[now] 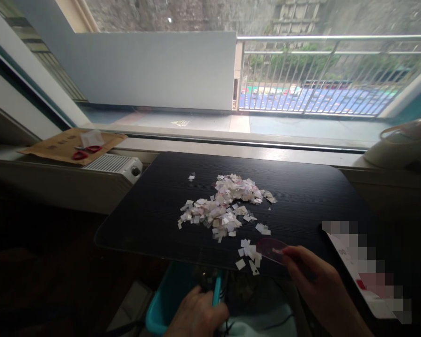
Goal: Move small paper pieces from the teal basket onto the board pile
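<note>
Between the thumb and fingers of my right hand (307, 267) is a thin, see-through pinkish oval piece (269, 249), held low over the dark table (133, 210). Its tip meets a small cluster of paper scraps (247, 252) near the front edge. Farther back lies a large heap of cut paper bits (228, 201), whitish and pale pink. Below the table edge, my left hand (199, 311) grips the rim of a turquoise bin (157, 306). Part of the bin's inside is in shadow.
On the left ledge, red-handled scissors (86, 152) rest on a brown envelope (56, 147) beside a white radiator (115, 166). A phone-like white object (354, 271), partly pixelated, lies at the table's right. A window and sill (203, 145) stand behind; a pale container (389, 152) is right.
</note>
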`<state>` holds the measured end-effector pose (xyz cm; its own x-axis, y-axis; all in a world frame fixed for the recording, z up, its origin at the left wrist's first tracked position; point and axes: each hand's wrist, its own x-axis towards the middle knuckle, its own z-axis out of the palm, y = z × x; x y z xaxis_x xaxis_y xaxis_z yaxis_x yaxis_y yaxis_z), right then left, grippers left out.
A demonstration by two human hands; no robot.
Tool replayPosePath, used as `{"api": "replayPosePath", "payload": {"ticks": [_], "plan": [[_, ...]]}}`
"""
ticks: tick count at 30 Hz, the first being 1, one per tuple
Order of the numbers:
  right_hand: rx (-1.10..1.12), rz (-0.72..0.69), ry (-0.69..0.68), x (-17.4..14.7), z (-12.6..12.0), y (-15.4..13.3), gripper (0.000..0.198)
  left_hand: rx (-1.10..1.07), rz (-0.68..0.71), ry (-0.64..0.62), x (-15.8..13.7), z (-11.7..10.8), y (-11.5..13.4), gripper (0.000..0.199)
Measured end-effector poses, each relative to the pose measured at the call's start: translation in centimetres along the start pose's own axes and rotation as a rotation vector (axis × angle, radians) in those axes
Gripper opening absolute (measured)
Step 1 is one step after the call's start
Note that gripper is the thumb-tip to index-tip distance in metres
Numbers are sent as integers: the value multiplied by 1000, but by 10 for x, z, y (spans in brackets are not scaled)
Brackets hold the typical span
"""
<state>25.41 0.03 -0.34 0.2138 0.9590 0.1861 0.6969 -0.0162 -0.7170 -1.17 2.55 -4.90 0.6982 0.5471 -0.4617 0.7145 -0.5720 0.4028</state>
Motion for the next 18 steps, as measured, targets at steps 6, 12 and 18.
{"api": "replayPosePath", "payload": {"ticks": [6,12,18], "plan": [[4,32,-14,2,-4,0,17,-40,49,145,-11,-9,7,25],[-20,85,29,2,-8,2,19,-78,19,107,-11,-15,11,24],[17,38,-80,-5,-9,-2,17,-159,-30,59,-12,-19,13,21]]}}
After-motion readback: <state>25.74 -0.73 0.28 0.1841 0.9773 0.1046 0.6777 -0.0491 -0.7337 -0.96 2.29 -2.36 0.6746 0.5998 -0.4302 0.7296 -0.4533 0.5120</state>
